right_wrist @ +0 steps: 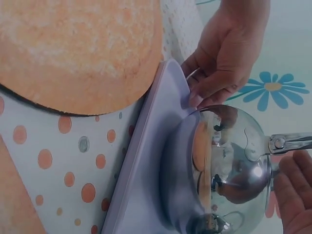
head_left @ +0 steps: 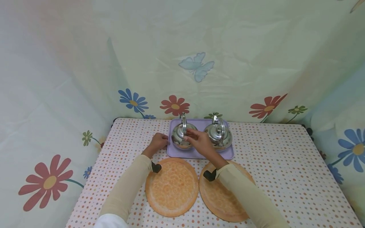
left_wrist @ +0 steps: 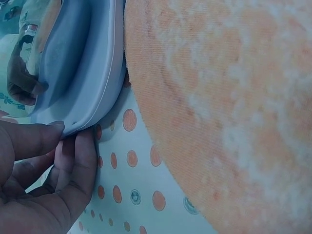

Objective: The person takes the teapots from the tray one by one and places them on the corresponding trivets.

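My left hand (head_left: 159,142) pinches the left edge of the lilac tray (head_left: 186,154); in the left wrist view, the thumb of this hand (left_wrist: 48,170) lies on the rim, with fingers beneath. The left steel kettle (head_left: 182,144) stands on the tray, its handle upright. Reaching across from the right, my right hand (head_left: 201,142) has its fingers and thumb apart at that handle. In the right wrist view, nearly straight fingers of this hand (right_wrist: 295,192) are beside the kettle's (right_wrist: 239,161) lid, and the rest is cut off.
A second steel kettle (head_left: 220,139) stands on the tray's right half. Two round orange mats (head_left: 172,190) lie side by side in front of the tray on the dotted tablecloth (head_left: 285,164). Behind the table hangs a flowered curtain (head_left: 228,85).
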Motion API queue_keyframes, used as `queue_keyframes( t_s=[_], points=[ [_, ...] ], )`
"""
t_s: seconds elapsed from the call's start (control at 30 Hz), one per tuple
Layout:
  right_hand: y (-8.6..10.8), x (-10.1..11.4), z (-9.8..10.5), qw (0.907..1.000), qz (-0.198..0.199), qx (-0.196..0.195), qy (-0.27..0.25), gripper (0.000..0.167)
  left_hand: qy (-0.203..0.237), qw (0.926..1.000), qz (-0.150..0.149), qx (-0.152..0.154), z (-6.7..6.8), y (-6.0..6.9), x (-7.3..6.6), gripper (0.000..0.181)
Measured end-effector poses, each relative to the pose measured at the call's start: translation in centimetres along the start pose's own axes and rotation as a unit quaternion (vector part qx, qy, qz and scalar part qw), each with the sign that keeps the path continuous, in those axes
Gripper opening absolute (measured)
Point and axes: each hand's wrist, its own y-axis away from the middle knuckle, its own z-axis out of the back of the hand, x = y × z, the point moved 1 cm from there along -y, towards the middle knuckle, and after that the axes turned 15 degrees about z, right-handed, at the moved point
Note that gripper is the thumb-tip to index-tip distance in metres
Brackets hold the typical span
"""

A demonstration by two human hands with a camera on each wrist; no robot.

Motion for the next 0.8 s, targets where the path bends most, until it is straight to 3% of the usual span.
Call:
queue_keyframes(
  t_s=[0.27, 0.47, 0.57, 0.8],
  points=[
    [-0.04, -0.08, -0.19, 0.9998, -0.001, -0.006, 0.019, 0.045, 0.003, 1.0, 0.0, 0.005, -0.05, -0.38, 0.23, 0.037],
    [-0.18, -0.17, -0.39, 1.0, 0.0, 0.005, 0.0, 0.027, 0.008, 0.9999, -0.003, 0.009, -0.01, -0.32, 0.14, 0.037],
    [-0.24, -0.23, -0.43, 0.9998, 0.004, 0.007, -0.016, 0.022, -0.001, 1.0, -0.004, 0.001, 0.0, -0.3, 0.11, 0.035],
    [-0.33, -0.22, -0.31, 0.9999, 0.005, 0.013, 0.0, 0.019, -0.017, 0.9998, 0.004, -0.013, -0.08, -0.28, 0.0, 0.032]
  ],
)
